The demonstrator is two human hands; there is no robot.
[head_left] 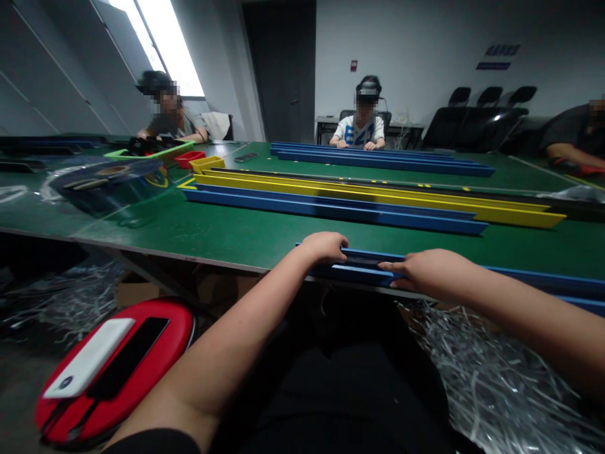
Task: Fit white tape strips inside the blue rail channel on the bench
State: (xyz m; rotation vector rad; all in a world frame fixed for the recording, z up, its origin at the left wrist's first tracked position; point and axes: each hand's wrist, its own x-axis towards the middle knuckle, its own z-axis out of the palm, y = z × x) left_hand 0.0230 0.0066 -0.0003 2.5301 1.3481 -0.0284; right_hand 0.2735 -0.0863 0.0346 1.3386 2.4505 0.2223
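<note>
A long blue channel strip (362, 275) with a dark inner groove lies along the near edge of the table and runs out of view at the right. Near its left end, my left hand (326, 247) is closed around it, fingertips reaching into the groove. A short way to the right, my right hand (420, 268) grips the same strip, with one finger extended along the groove and others at the front wall. Whether something small sits under the fingertips cannot be made out.
Beyond lie more blue strips (331, 205), yellow strips (378, 190) and further blue strips (382, 160) on the green table (142, 230). A tape-like roll (111, 180) and small bins (208, 165) stand left. A red stool (161, 309) holds two devices. Several people sit around.
</note>
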